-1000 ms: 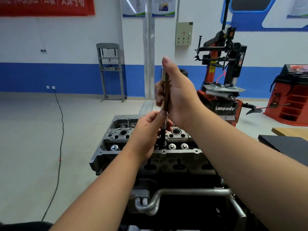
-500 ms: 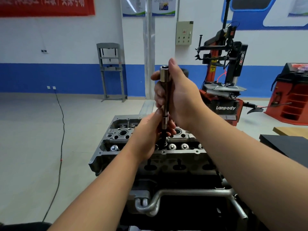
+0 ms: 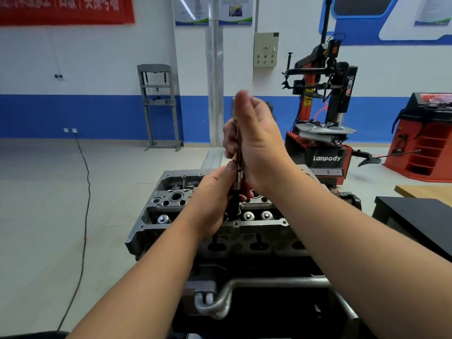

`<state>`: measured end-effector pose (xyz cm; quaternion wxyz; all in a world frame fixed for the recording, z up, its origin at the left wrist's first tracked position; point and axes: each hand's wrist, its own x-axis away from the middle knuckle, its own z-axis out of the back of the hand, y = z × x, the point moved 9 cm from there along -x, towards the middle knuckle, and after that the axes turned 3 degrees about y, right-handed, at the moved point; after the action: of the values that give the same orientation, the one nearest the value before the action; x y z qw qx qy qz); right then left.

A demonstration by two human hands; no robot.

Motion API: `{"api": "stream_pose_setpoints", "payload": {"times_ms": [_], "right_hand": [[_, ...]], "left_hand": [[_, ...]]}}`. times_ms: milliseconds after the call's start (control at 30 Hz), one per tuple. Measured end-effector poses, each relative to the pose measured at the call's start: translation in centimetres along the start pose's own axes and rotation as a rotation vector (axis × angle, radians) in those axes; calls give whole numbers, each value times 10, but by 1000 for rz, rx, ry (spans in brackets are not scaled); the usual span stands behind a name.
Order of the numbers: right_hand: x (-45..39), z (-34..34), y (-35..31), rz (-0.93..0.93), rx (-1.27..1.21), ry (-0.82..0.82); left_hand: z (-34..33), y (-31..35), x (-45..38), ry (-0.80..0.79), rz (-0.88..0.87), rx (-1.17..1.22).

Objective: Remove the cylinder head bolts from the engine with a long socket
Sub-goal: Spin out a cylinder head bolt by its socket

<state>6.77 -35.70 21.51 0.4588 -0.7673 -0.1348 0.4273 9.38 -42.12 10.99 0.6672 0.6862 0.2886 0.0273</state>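
A grey cylinder head (image 3: 171, 199) sits on top of the engine in front of me, with valve springs showing along its near side. A long metal socket (image 3: 236, 177) stands upright over the middle of the head; its lower end goes down into the head. My right hand (image 3: 256, 140) grips the upper part of the socket, thumb up along it. Lower down, my left hand (image 3: 215, 194) holds the socket's bottom part with curled fingers, its thumb pressed against the shaft. The bolt under the socket is hidden.
A curved metal pipe (image 3: 244, 289) runs across the engine's near side. A red and black tyre changer (image 3: 322, 113) stands behind at the right, a red cabinet (image 3: 425, 138) further right. A black bench top (image 3: 415, 216) lies at right. A black cable (image 3: 84, 192) crosses the floor at left.
My right hand has turned on the socket's upper part; the socket's open top showed half a second ago and my thumb now covers it. My left hand stays low on the shaft.
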Motion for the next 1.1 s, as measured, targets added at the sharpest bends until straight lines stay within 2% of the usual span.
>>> {"api": "stream_pose_setpoints", "payload": {"times_ms": [67,167,267,367,433,567,633,700,767,867,1000,1100], "right_hand": [[0,3,-2,64,-18,36],[0,1,1,18,-41,16],[1,-5,5,-45,-103,-42],[-1,-3,6,-34,-76,12],[-1,-2,5,-17,-41,40],[4,4,-4,134,5,73],[4,9,-5,141,51,106],[2,6,-1,88,46,68],[0,0,2,33,-10,1],[-3,-1,5,15,-25,0],[1,1,-2,94,112,26],[5,7,-12,171,163,107]], "left_hand": [[4,1,-1,46,-20,-8],[12,2,0,135,-54,-22],[7,3,0,54,-42,52],[-3,0,1,-42,17,73],[-1,-3,-1,-23,27,68],[5,2,-1,31,-44,58],[10,2,-1,86,-55,37],[12,2,-1,101,-52,48],[6,3,-1,26,-30,90],[-6,2,1,-76,17,80],[2,-1,-1,-16,9,65],[9,0,-3,74,-23,39]]}}
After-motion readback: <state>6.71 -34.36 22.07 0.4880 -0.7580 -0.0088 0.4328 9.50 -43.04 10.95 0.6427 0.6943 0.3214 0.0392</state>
